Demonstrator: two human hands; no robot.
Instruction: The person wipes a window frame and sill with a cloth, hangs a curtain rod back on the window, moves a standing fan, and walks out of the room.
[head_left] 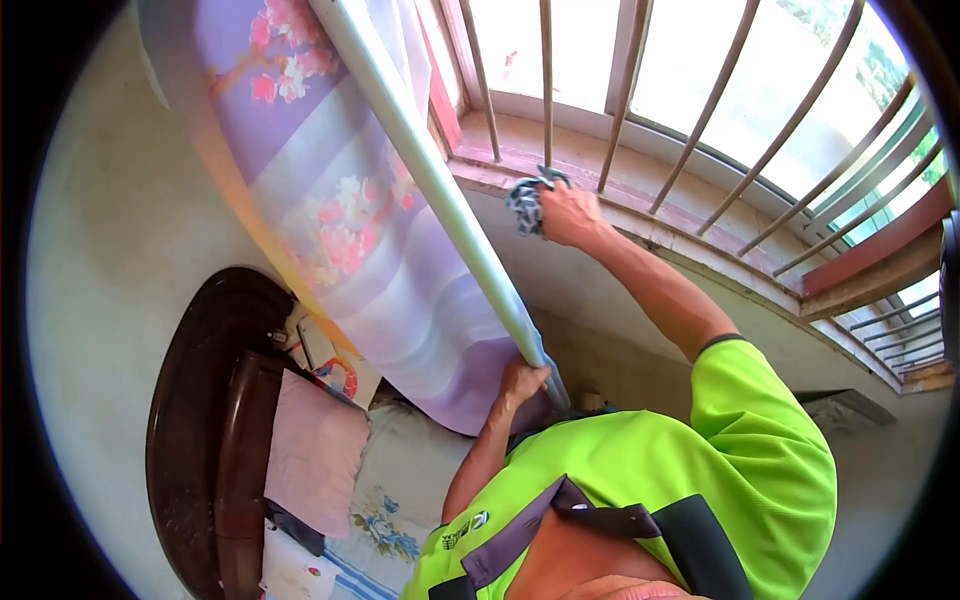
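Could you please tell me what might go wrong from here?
Only the left hand is on the pale pole, near its lower end, so the pole might tip or slip. The crumpled cloth in the right hand is close to the window bars and could snag on one.

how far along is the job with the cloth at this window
Done: the patterned curtain looks set aside, with the window bars exposed. Nothing shows for certain as wiped.
In hand: the right hand has the cloth by the ledge; the left hand grips the pole.
Left: probably the ledge and bars further right, away from the cloth, though some may be finished.
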